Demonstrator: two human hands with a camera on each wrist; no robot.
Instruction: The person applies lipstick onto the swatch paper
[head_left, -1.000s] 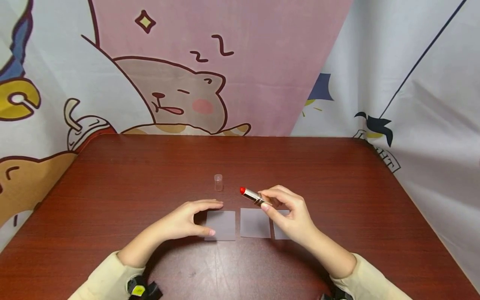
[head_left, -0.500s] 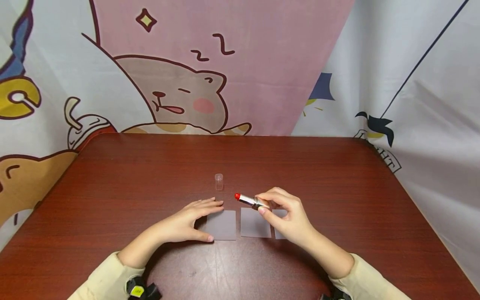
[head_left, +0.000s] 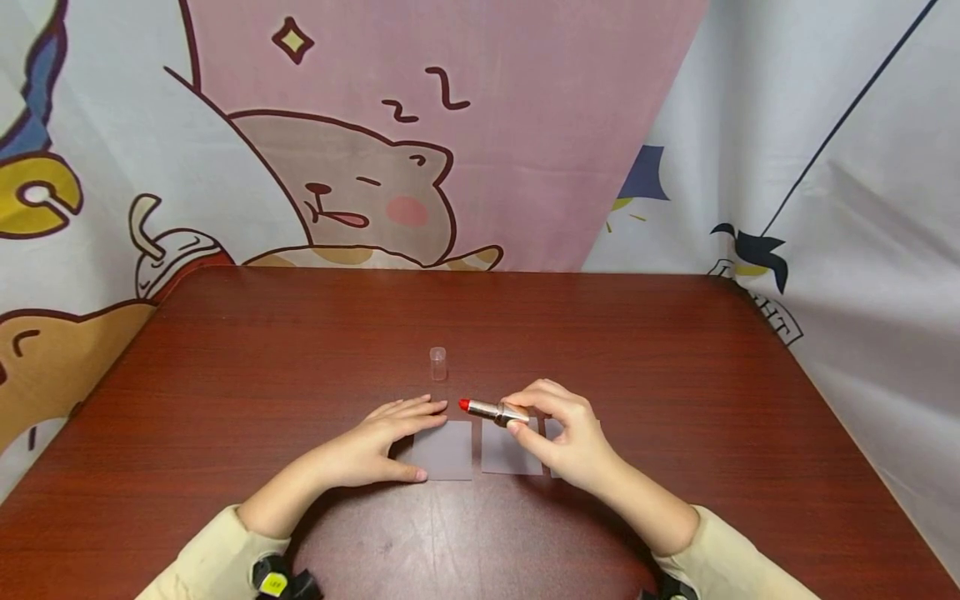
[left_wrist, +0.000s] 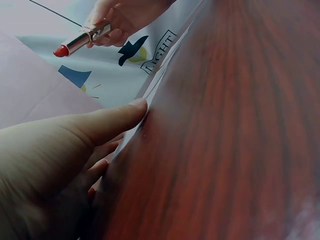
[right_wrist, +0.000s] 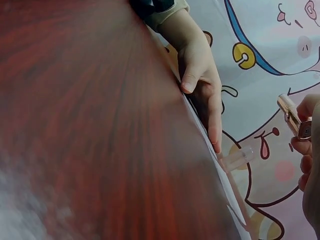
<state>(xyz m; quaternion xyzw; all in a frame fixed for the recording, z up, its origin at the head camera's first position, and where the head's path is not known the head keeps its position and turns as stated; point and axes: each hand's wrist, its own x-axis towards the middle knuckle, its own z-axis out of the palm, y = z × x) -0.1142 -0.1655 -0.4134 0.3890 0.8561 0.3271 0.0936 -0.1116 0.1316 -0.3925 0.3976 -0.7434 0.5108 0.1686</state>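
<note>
My right hand [head_left: 558,429] pinches an uncapped red lipstick [head_left: 487,411] between thumb and fingers, its red tip pointing left. The lipstick hangs above the gap between the left and middle paper squares. My left hand [head_left: 382,442] lies with fingers spread, thumb and fingertips at the left edge of the left paper square [head_left: 446,452]. The middle paper square [head_left: 498,454] lies beside it, and the right paper square [head_left: 553,428] is mostly hidden under my right hand. In the left wrist view, the lipstick [left_wrist: 80,41] shows its gold and silver case.
A clear plastic cap [head_left: 438,364] stands on the brown wooden table [head_left: 300,333], beyond the paper squares. A cartoon-printed cloth [head_left: 525,125] hangs behind the table and along its sides.
My right hand has brought the lipstick left and lower, toward the left paper square. The left hand has spread its fingers a little and settled at that square's edge.
</note>
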